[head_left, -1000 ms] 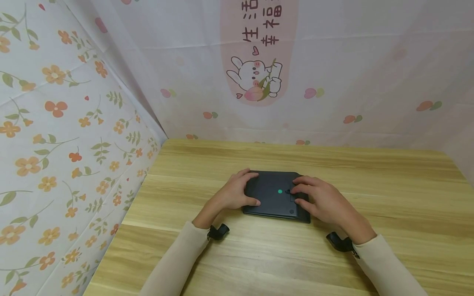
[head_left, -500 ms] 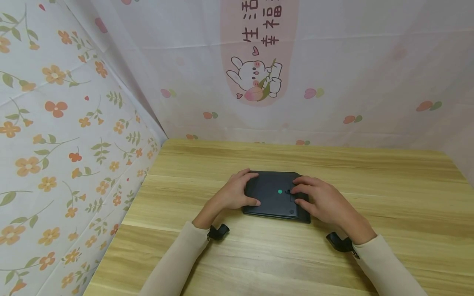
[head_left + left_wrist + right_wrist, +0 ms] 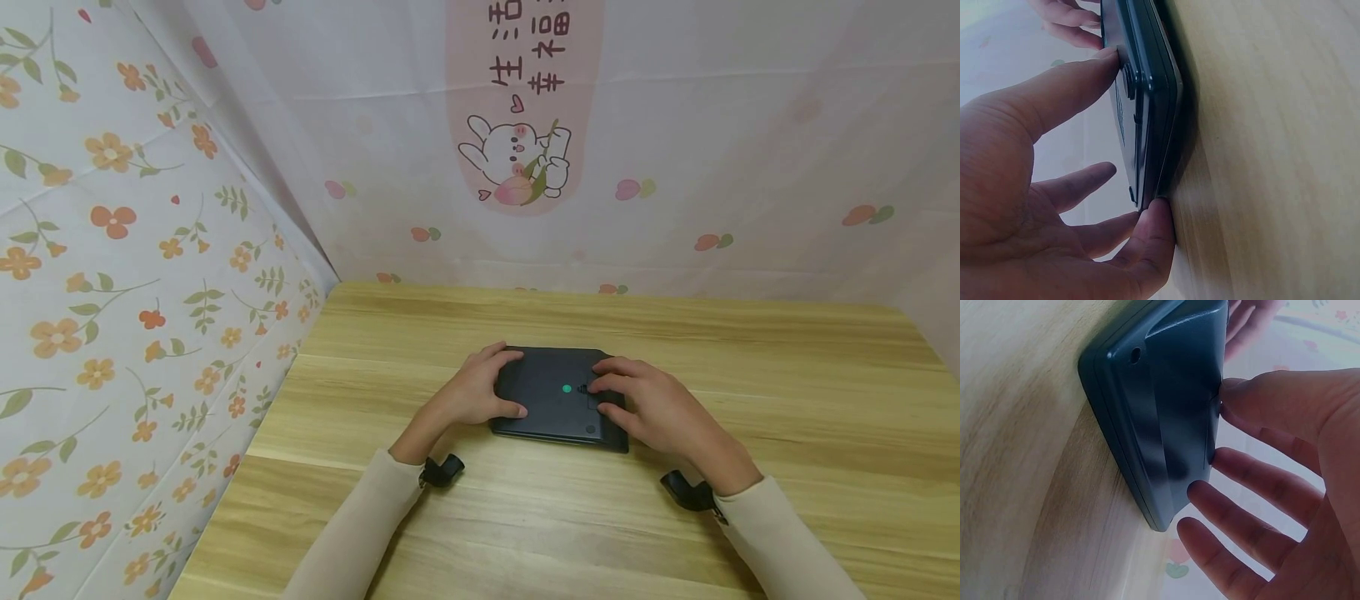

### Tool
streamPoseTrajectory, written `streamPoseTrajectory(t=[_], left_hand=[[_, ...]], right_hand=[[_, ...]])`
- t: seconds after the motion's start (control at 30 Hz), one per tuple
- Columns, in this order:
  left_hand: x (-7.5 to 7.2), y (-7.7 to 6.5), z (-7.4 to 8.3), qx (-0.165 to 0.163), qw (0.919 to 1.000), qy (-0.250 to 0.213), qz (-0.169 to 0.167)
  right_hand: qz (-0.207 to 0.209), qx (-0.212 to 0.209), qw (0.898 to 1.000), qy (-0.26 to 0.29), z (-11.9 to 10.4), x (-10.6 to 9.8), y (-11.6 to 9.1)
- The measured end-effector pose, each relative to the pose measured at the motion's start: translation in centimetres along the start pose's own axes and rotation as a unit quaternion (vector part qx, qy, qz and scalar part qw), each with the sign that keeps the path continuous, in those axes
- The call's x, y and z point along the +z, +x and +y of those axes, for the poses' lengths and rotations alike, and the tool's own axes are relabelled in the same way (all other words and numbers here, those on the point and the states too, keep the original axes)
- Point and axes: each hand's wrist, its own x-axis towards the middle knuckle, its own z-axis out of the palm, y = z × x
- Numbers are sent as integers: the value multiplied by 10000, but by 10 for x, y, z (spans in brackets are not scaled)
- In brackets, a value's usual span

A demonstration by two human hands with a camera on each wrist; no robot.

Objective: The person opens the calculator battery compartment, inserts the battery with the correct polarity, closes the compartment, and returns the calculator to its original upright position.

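A dark desk calculator (image 3: 543, 392) lies back side up on the table, a green round sticker on it and a battery cover (image 3: 592, 390) toward its right end. My left hand (image 3: 477, 390) holds its left end, thumb on the back and fingers at the far edge. In the left wrist view, the left thumb (image 3: 1079, 84) rests near a round foot, and a fingertip meets the corner. My right hand (image 3: 652, 404) touches the right end, fingertips on and around the battery cover. In the right wrist view, its thumb (image 3: 1260, 394) presses the back while the other fingers spread. The calculator's keys are hidden underneath.
The wood-grain table (image 3: 787, 417) reaches back to a pale curtain (image 3: 675, 125) printed with a rabbit. A flowered curtain (image 3: 135, 275) hangs along the left edge. Black camera mounts (image 3: 442, 472) sit on both wrists, close above the table.
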Motion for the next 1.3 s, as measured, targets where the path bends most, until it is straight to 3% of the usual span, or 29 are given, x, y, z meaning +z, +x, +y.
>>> streamPoseTrajectory(t=[1.3], left_hand=[[0,2,-2,48,9999,86,-22]], right_hand=[[-70,157,9996,209,2,1,-1]])
